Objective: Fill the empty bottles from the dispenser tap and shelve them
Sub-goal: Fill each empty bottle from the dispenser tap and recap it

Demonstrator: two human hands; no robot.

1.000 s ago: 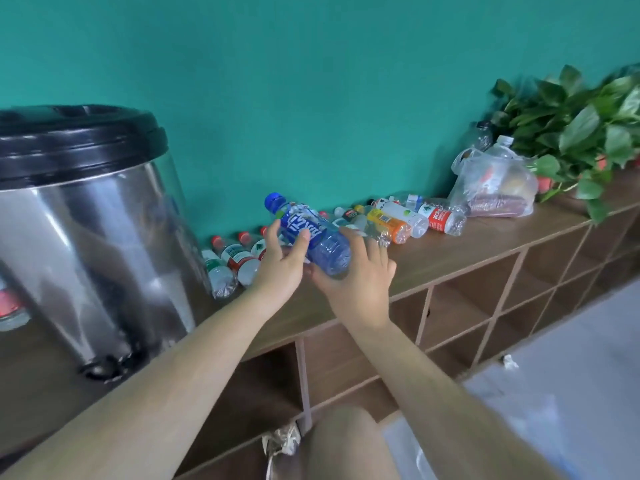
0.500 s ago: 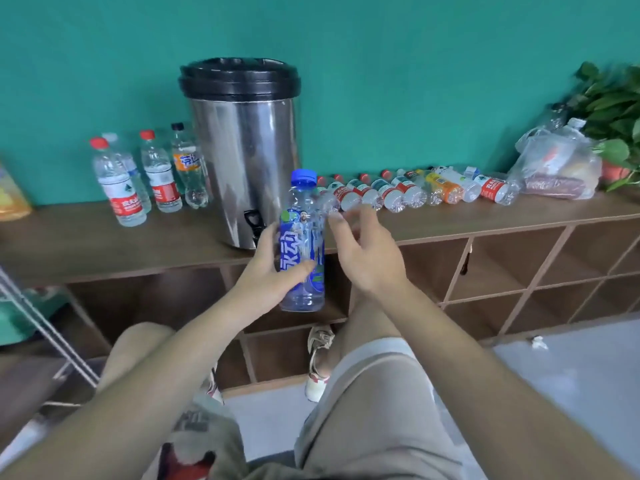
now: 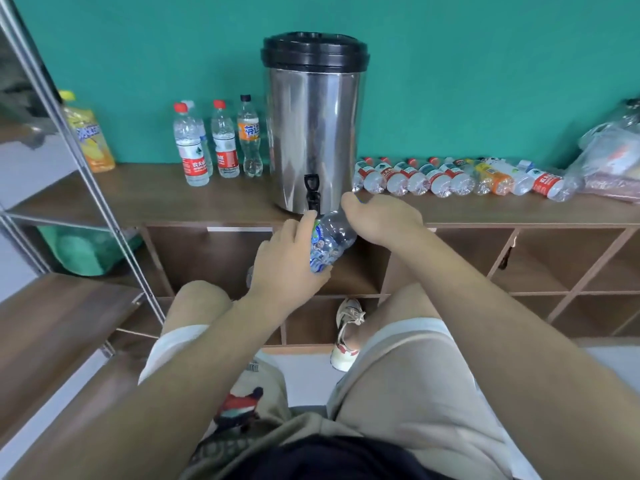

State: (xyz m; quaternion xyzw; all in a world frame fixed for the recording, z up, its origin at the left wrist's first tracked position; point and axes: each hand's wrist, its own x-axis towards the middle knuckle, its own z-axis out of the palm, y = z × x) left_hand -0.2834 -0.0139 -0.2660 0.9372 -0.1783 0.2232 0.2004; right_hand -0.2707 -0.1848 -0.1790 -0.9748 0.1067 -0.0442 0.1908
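Just below the tap (image 3: 311,194) at the frame's centre, a seemingly empty blue-labelled bottle (image 3: 329,242) is being clamped by the left hand (image 3: 287,261) and gripped at its top by the right hand (image 3: 377,220), while roughly 10 empties (image 3: 450,176) are being left lying on the counter (image 3: 156,199) at right.

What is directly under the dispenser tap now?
A tilted bottle, gripped by the left hand. The right hand covers its neck, so the cap and mouth cannot be seen.
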